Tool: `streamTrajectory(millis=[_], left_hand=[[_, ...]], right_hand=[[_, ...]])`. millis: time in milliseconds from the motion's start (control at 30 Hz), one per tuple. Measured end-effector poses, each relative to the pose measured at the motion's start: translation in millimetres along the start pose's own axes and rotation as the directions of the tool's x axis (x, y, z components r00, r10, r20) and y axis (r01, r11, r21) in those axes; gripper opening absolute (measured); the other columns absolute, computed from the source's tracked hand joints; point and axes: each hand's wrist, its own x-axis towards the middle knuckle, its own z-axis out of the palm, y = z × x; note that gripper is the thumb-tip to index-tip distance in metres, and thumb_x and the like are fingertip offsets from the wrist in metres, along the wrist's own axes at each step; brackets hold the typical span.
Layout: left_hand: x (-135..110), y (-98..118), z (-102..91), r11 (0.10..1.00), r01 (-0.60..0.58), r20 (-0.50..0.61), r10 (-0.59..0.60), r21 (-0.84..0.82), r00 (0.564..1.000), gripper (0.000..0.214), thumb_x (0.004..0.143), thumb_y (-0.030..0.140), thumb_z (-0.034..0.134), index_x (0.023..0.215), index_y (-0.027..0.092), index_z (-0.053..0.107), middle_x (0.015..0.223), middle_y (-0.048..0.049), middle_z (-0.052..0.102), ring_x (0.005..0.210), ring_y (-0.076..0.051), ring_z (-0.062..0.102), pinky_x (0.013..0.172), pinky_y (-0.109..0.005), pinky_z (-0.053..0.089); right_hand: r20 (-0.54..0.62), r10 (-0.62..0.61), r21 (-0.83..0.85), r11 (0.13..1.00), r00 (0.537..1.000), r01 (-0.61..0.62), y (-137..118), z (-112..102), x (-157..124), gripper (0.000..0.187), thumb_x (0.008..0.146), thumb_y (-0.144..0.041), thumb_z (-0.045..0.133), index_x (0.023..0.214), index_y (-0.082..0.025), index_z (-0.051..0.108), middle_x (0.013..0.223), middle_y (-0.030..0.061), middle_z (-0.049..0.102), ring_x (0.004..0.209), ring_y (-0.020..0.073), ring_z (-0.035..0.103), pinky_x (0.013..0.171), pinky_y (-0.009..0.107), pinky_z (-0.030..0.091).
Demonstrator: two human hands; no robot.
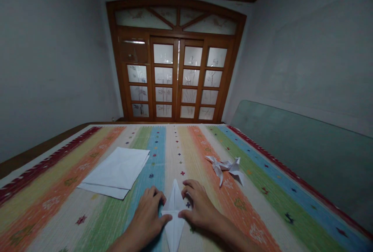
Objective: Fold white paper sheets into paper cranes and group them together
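Left hand (145,213) and right hand (198,203) cupped low, gripping the pointed paper fold (174,215) from both sides on the striped rug (241,213), with a paper stack (115,172) off left

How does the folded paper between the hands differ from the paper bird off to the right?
The folded paper is a narrow, flat, long-pointed shape, while the paper bird is wider, with spiky points sticking out. The folded paper sits between the left hand and right hand, touched by both; the paper bird lies apart, untouched by either. Both are white paper on the same striped cloth.
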Motion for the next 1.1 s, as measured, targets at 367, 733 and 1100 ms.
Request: streamTrajectory(millis=[367,733,1100], left_hand=[[3,0,-0.2,0.991,-0.001,-0.002,0.0,-0.136,1.0,0.017,0.071,0.01,0.066,0.074,0.022,0.054,0.082,0.0,0.062,0.084,-0.023,0.057,0.077,-0.032,0.041],[4,5,-5.3,0.933,-0.017,-0.061,-0.005,-0.359,0.998,0.01,0.077,0.015,0.061,0.085,0.022,0.058,0.081,-0.0009,0.067,0.079,-0.023,0.063,0.073,-0.031,0.046],[2,2,2.9,0.854,-0.235,-0.26,0.122,-0.464,0.958,0.019,0.077,0.012,0.059,0.091,0.024,0.066,0.114,-0.0079,0.063,0.103,-0.025,0.066,0.085,-0.035,0.056]], right_hand=[[-0.073,-0.133,0.198,0.969,0.988,0.145,10,11,5,0.025,0.065,-0.013,0.082,0.081,-0.02,0.064,0.098,0.0046,0.068,0.097,0.0255,0.061,0.09,0.036,0.045],[-0.07,-0.009,0.407,0.913,0.998,0.037,0,9,5,0.026,0.066,-0.01,0.068,0.089,-0.02,0.061,0.089,0.0015,0.067,0.085,0.0211,0.062,0.076,0.03,0.049],[-0.271,-0.043,0.43,0.888,0.962,0.161,-6,6,4,0.013,0.076,-0.011,0.058,0.082,-0.02,0.065,0.079,0.0027,0.069,0.077,0.0202,0.067,0.07,0.029,0.053]])
